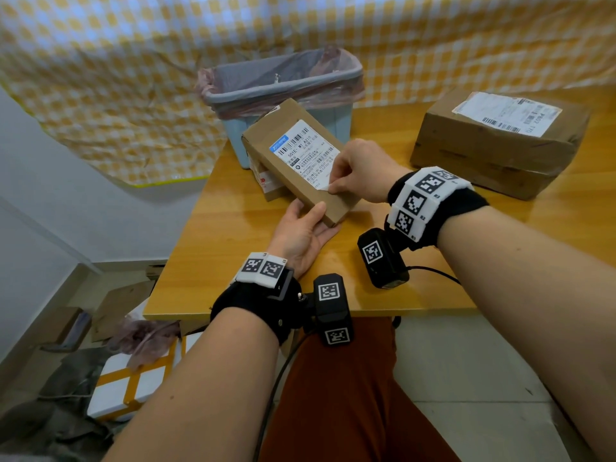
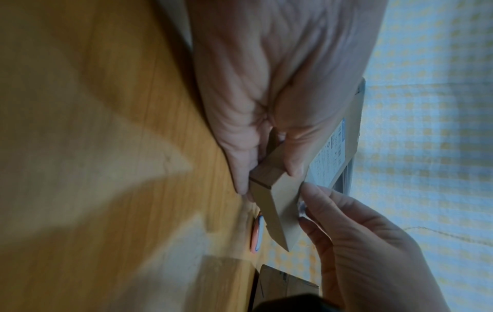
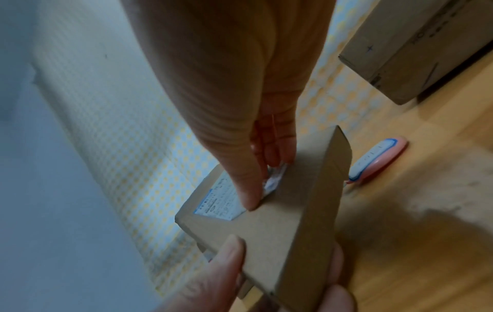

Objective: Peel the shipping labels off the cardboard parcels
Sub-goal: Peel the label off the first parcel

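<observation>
Head view: slim cardboard parcel (image 1: 293, 165) held tilted above tabletop (image 1: 233, 261), near end gripped by left hand (image 1: 305, 235), thumb on top face, fingers underneath. Shipping label (image 1: 305, 151) on top face; near corner lifted. Right hand (image 1: 361, 171) pinches lifted corner between thumb and fingertips. Second parcel (image 1: 500, 145), label intact, rests on tabletop well right. Lined bin (image 1: 283, 91) behind.
</observation>
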